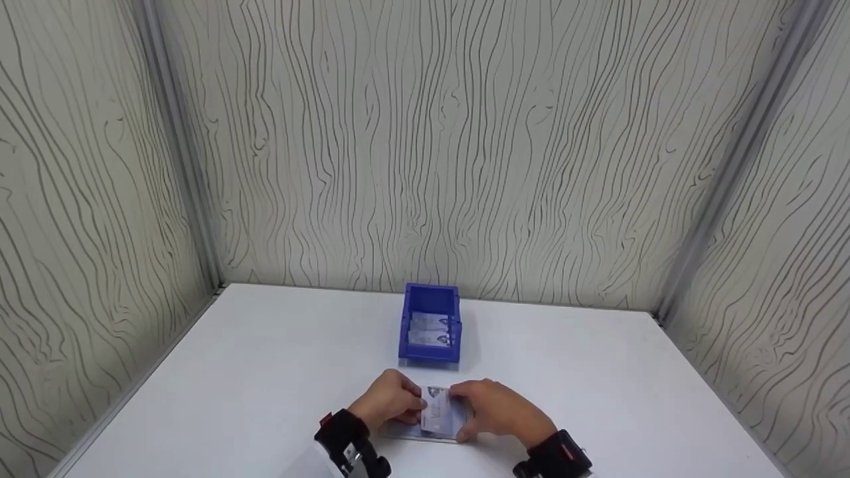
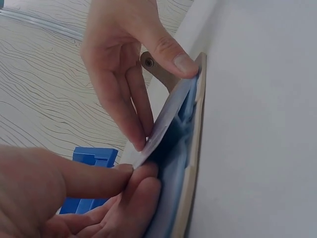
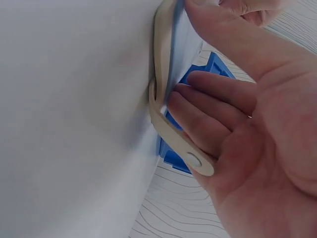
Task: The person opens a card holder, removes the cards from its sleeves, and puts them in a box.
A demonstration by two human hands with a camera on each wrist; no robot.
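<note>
A white printed card [image 1: 435, 410] is pinched between the thumb and fingers of my left hand [image 1: 393, 399]. It stands tilted over the bluish clear pocket of a beige card holder [image 2: 190, 191], its far end at the pocket in the left wrist view. My right hand [image 1: 499, 410] holds the holder's right end, thumb on the near edge and other fingers at the far side, near the card. A snap strap [image 3: 173, 136] hangs off the holder beside the right fingers. How deep the card sits in the pocket is hidden.
Behind the hands, a blue bin [image 1: 430, 354] with several similar cards [image 1: 429, 338] stands on the white table [image 1: 279, 352]. Walls with a wood-grain pattern [image 1: 425, 146] enclose the table at the back and both sides.
</note>
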